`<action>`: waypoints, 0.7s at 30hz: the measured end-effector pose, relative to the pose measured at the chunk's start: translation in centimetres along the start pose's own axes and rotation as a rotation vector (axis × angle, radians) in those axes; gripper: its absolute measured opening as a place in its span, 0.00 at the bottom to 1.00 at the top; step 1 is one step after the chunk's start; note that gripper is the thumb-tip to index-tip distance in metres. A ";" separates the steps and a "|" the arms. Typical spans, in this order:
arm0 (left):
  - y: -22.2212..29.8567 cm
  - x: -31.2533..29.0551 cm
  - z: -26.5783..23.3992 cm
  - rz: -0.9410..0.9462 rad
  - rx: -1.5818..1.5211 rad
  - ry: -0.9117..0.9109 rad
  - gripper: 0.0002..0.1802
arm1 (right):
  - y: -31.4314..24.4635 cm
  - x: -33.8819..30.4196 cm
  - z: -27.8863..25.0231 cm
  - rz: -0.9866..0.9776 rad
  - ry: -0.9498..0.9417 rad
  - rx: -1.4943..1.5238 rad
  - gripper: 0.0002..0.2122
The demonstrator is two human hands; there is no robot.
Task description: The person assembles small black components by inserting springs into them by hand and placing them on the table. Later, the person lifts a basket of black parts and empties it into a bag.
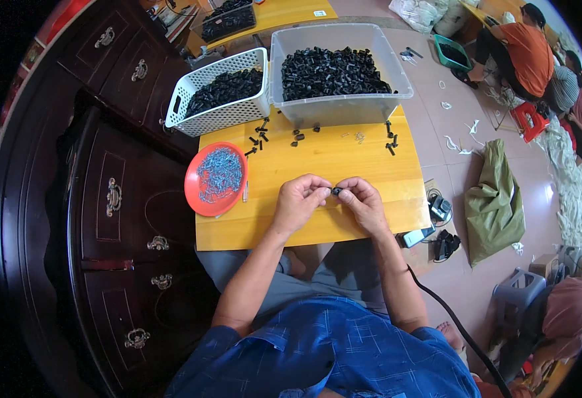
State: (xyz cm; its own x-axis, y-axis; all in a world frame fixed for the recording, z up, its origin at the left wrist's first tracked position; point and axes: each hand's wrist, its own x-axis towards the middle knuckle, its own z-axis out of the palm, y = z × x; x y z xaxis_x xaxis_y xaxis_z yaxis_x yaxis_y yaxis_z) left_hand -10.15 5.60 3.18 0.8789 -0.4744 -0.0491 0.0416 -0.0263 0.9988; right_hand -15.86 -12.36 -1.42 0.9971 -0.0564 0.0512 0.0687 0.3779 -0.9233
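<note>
Over the front part of the yellow table (pixel 277 222), my left hand (pixel 300 203) and my right hand (pixel 365 204) meet fingertip to fingertip. Both are closed in a pinch on a small black plastic part (pixel 336 191); its exact shape is mostly covered by my fingers. To the left of my left hand lies a red round dish (pixel 193 199) with many small bluish metal pins (pixel 220 174). Beyond my hands stand a clear plastic bin (pixel 344 109) and a white perforated basket (pixel 228 114), both filled with small black plastic pieces (pixel 334 73).
Loose black pieces (pixel 259 138) lie by the basket, and more (pixel 391 142) near the right table edge. Dark wooden cabinets (pixel 115 192) close off the left. On the floor at right are a green sack (pixel 496 205) and a grey stool (pixel 521 286). Other people sit farther right.
</note>
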 end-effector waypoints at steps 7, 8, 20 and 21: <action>-0.3 0.3 -0.2 -0.022 -0.050 -0.052 0.05 | 0.4 0.0 -0.2 -0.002 0.013 0.009 0.06; -0.3 0.4 -0.3 -0.024 -0.051 -0.054 0.05 | 0.5 0.0 -0.3 0.000 0.016 0.004 0.06; -0.3 0.4 -0.5 -0.025 0.066 -0.077 0.03 | 1.2 -0.5 -0.1 -0.038 0.045 -0.124 0.03; -0.3 0.4 -0.4 0.010 0.143 -0.065 0.02 | 1.2 -0.6 0.0 -0.036 0.044 -0.125 0.03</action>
State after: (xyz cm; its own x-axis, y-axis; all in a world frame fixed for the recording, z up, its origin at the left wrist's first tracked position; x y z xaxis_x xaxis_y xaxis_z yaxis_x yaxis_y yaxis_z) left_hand -9.68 5.75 2.85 0.8463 -0.5309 -0.0434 -0.0393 -0.1435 0.9889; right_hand -16.35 -11.90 -2.54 0.9915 -0.1096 0.0703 0.0966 0.2568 -0.9616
